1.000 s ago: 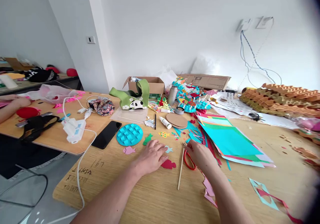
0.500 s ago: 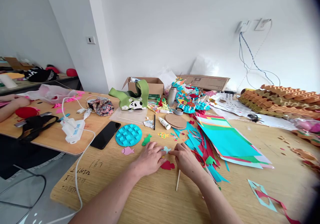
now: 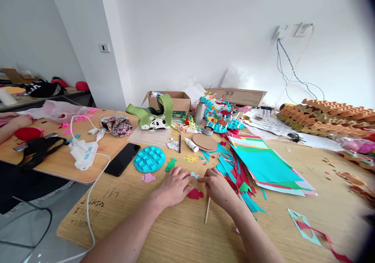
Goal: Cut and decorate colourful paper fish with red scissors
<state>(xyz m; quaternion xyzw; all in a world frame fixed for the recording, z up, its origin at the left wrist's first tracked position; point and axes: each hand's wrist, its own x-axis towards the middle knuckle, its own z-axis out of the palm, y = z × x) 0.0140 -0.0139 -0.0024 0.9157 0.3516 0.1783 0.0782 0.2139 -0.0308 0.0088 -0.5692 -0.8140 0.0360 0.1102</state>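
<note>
A small light blue paper fish [image 3: 194,175] lies flat on the table between my hands. My left hand [image 3: 175,186] rests palm down with its fingers stretched out, the fingertips at the fish's left edge. My right hand [image 3: 216,185] is curled, its index fingertip by the fish's tail; what its fingers pinch is hidden. From under it a thin wooden stick [image 3: 207,211] sticks out toward me; I cannot tell whether it is gripped. A red paper fish [image 3: 195,194] lies just below. Nearby are a green fish [image 3: 170,164], a pink fish [image 3: 149,177] and a yellow spotted fish [image 3: 190,159].
Red scissors [image 3: 233,185] lie among paper scraps right of my hand, beside stacked coloured paper [image 3: 266,163]. Further back are a glue bottle [image 3: 191,145], cork disc [image 3: 204,142] and blue woven disc [image 3: 149,158]. A phone [image 3: 122,159] and power strip [image 3: 84,155] lie left, near another person's arm.
The whole view has shifted slightly left. My hands stay nearly in place around the light blue fish.
</note>
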